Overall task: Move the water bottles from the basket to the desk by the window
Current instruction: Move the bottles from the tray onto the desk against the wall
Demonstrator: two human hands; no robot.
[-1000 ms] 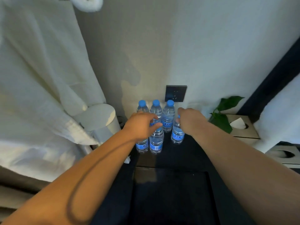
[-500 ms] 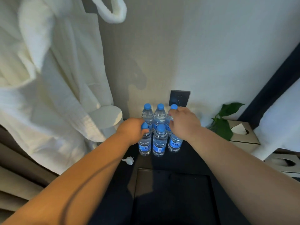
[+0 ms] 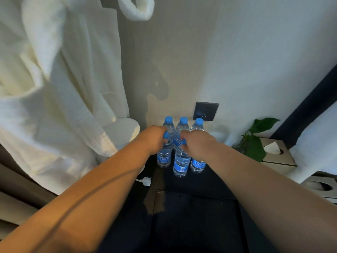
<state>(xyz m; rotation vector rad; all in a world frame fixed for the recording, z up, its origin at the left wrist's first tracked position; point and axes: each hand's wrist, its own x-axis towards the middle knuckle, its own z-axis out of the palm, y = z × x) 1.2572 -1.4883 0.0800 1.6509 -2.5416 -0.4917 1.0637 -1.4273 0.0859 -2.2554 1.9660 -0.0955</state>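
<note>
six bottles (image 3: 180,162) stand in two tight rows on the desk (image 3: 193,181) against the wall. the left hand (image 3: 153,138) and right hand (image 3: 197,144) each grasp a front bottle's neck, likely squaring the rows.

Six water bottles (image 3: 181,162), one tissue box (image 3: 277,152).
</note>
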